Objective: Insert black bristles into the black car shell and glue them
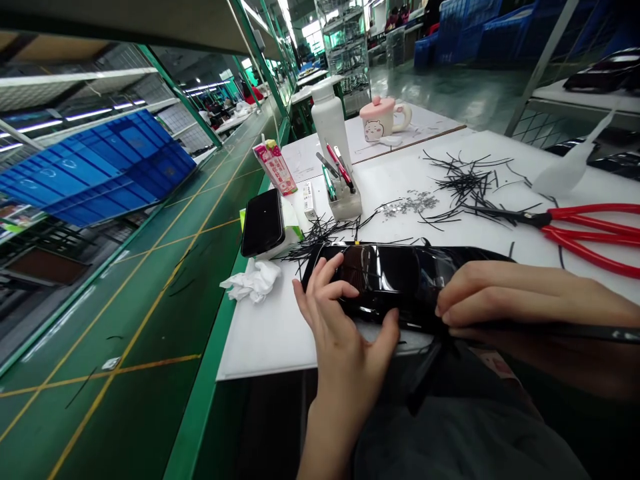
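A glossy black model car (400,270) lies lengthwise on the white work surface (270,333). My left hand (345,320) grips its left end, with the fingers over the roof and the thumb against the near side. At the car's right end, my right hand (505,293) is closed in a pinch around a long, slim black tool (575,330), whose shaft runs off to the right. The tool's tip is hidden by the fingers, so I cannot tell whether it touches the car. Thin black strips (325,233) lie scattered just behind the car.
Red-handled cutters (590,223) lie at the right, near a pile of black strips (465,177) and small silver bits (410,203). Behind stand a pen holder (345,203), white bottle (330,120) and lidded mug (383,120). A phone (263,223) and crumpled tissue (253,280) sit left, beside a green conveyor (150,287).
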Available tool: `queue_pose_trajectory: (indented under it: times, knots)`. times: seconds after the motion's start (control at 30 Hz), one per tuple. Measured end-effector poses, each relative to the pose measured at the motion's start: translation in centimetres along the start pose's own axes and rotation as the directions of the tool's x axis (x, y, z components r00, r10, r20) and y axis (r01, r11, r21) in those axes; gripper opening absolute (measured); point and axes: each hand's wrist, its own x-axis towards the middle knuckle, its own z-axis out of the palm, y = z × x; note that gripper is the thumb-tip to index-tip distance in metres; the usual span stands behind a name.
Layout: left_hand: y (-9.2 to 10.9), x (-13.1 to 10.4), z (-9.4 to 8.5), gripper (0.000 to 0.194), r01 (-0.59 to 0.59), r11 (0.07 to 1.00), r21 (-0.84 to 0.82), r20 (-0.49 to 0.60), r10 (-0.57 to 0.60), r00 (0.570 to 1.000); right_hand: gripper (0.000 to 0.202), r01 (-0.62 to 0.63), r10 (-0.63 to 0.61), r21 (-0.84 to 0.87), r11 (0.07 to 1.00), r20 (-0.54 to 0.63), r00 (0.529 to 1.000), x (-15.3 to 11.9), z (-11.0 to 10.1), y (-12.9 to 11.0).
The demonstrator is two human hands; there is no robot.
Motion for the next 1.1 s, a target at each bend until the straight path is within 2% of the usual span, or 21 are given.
queue_pose_trajectory:
  times: [0.27,0.5,0.7,1.1]
  knots:
    - [0.22,0.0,-0.12,0.046,0.005,0.999,0.04,0.013,-0.006,1.0,0.022,0.001,-0.003,-0.067,0.998,-0.024,1.0,0.24,0.19,-0.05]
    - [0.13,0.01,-0.07,0.046,0.001,0.999,0.034,0.015,-0.002,1.0,0.025,-0.023,0.021,-0.057,0.998,-0.039,0.999,0.23,0.32,-0.28]
    - [0.06,-0.09,-0.04,0.047,0.0,0.999,0.032,0.017,0.0,1.0,0.015,0.021,-0.033,-0.131,0.991,-0.091,0.995,0.65,0.58,-0.45]
    - [0.14,-0.08,-0.07,0.046,0.012,0.999,0.033,0.01,-0.012,1.0,0.016,0.048,-0.064,-0.185,0.981,-0.08,0.995,0.51,0.82,-0.49]
